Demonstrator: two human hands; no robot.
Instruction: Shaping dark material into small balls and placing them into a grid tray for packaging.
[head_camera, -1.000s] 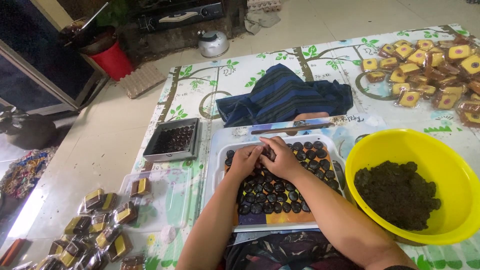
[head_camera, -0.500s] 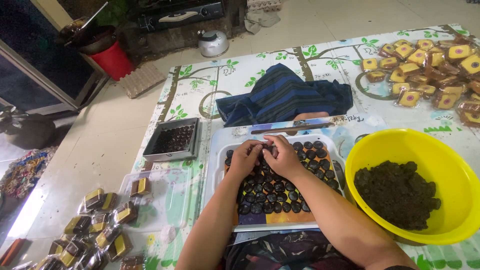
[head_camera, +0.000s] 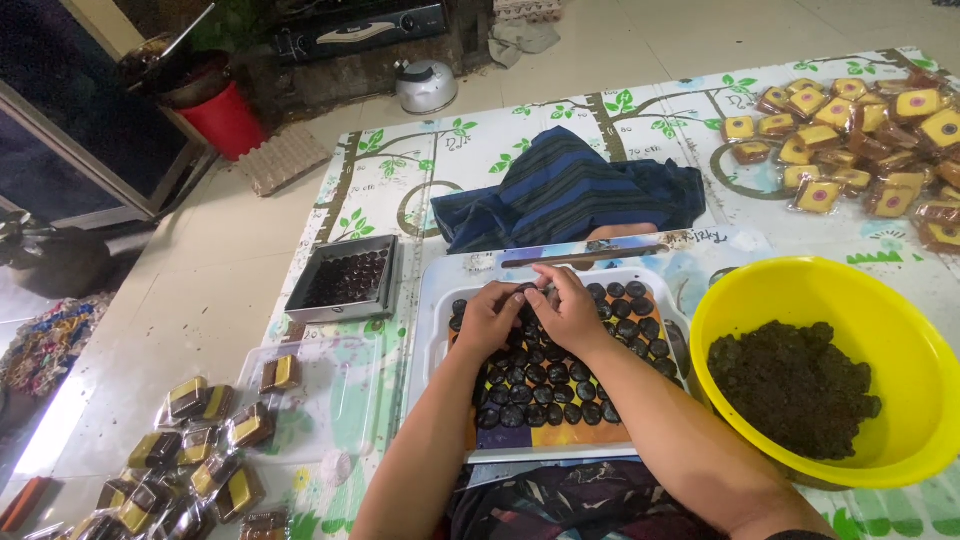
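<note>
Together, both hands (head_camera: 530, 312) pinch a dark ball (head_camera: 531, 291) above the white tray (head_camera: 436, 330).

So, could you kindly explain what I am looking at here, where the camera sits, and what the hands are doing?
There is no machine here: the camera is worn on a person's head and looks down at their own two bare hands. The left hand and right hand meet over a white tray filled with rows of small dark round pieces. The fingertips pinch together on something small at the tray's far end; what exactly is too small to tell. To the right stands a yellow bowl of dark crumbly paste. To the left lies a small metal tin holding more dark pieces. A striped blue cloth lies beyond the tray. Wrapped packets are heaped at the far right and near left, all on a leaf-patterned mat on the floor.
</note>
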